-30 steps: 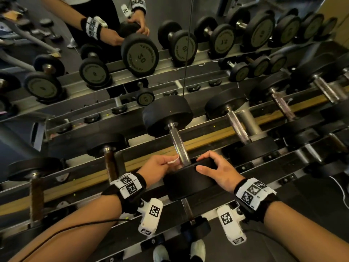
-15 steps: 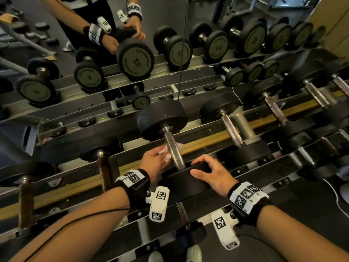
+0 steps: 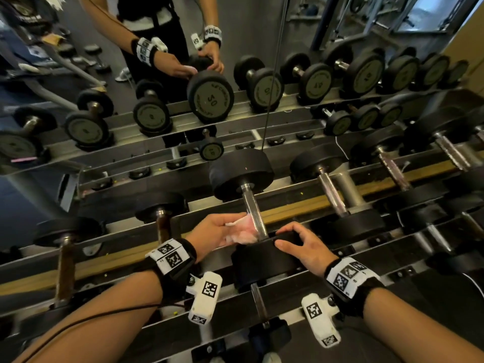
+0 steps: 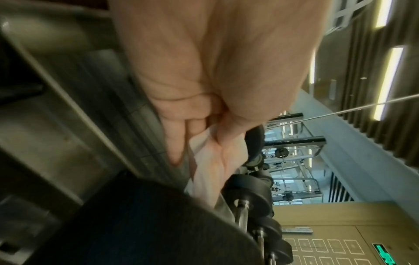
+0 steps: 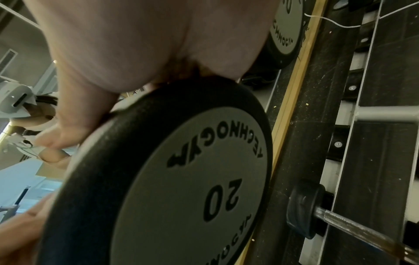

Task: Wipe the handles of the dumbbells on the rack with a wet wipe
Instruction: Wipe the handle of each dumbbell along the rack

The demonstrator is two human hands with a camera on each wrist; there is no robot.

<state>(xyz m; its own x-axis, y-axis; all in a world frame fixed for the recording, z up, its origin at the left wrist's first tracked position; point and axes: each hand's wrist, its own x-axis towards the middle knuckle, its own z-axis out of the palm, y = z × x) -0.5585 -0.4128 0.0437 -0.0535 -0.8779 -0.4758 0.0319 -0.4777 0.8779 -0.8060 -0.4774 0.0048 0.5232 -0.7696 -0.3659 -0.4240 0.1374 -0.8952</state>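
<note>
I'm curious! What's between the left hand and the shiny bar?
The wet wipe: the left hand holds it against the dumbbell handle, seen in the head view.

Dumbbells (image 3: 241, 174) lie side by side across the rack (image 3: 408, 255), with a mirror (image 3: 248, 35) behind.

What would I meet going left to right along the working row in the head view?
Rusty-handled dumbbell → second rusty-handled dumbbell → left hand → wet wipe → 20 dumbbell's handle → right hand → chrome-handled dumbbell.
</note>
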